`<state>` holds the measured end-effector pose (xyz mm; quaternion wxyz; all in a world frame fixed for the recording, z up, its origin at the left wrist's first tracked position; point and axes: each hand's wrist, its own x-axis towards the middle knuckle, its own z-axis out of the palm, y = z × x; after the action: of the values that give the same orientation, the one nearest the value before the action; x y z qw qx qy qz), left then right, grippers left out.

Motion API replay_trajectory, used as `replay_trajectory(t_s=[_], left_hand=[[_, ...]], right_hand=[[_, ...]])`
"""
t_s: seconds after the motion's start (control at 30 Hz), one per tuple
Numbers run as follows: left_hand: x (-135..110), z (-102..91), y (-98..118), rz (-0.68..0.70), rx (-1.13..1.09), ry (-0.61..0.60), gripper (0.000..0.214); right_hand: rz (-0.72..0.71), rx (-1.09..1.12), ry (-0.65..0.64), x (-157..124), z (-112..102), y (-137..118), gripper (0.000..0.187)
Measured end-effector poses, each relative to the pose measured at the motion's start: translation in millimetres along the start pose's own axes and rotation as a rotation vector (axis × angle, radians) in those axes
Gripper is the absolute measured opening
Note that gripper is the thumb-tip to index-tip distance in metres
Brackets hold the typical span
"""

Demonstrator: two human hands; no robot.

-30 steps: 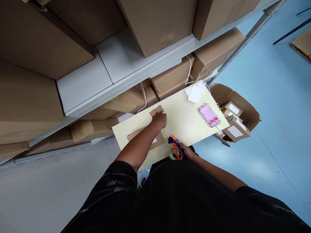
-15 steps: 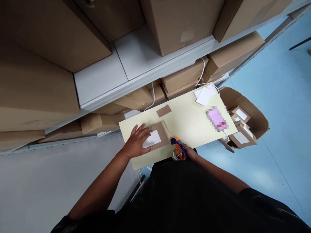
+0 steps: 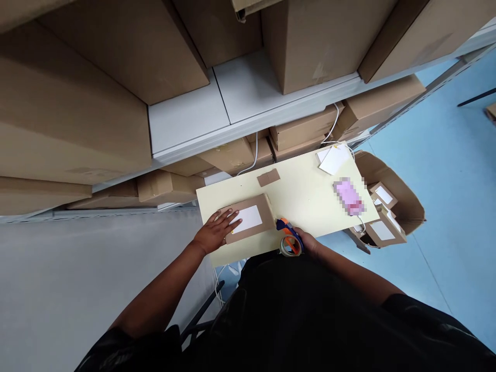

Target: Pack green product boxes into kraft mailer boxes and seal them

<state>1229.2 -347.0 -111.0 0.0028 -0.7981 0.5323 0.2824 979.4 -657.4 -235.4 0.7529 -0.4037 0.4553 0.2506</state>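
On the parcel (image 3: 250,219), left hand (image 3: 215,231) flat, fingers spread.

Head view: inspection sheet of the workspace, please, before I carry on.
Surface: pale yellow board.
Job's things: labelled parcel lying flat on the board; dispenser at the board's near edge.
Clutter: brown scrap, white cards and pink item, all on the board.
Grippers: left hand flat on the parcel's left end; right hand grips the dispenser.
Cables: white cable runs from the shelf down to the cards.
Surroundings: shelf stacked with cartons; open box of small parcels on the blue floor.
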Motion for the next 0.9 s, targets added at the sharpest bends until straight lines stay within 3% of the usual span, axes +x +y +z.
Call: replay_trajectory(t_s=[0.1,0.3,0.4,0.57,0.7,0.9], left_hand=[[2,8.5,2,-0.039,0.013,0.034,0.098],[3,24.3,6,-0.063,0.11,0.085,0.095],[5,26.9,11,-0.077,0.132,0.103,0.096],[13,34.9,32,-0.162,0.124,0.139,0.098],[24,44.2,59,-0.271,0.113,0.131,0.097],[60,52.4,116,-0.529,0.14,0.152,0.101]], right_hand=[[0.122,0.078,-0.004,0,-4,-21,0.052],[0.135,-0.03,0.005,-5,-39,-89,0.047],[0.144,-0.101,0.006,-7,-46,-104,0.047],[0.171,-0.048,-0.058,-2,-30,-81,0.053],[0.123,0.113,-0.009,9,-10,-63,0.057],[0.143,0.265,0.041,32,22,-102,0.055]])
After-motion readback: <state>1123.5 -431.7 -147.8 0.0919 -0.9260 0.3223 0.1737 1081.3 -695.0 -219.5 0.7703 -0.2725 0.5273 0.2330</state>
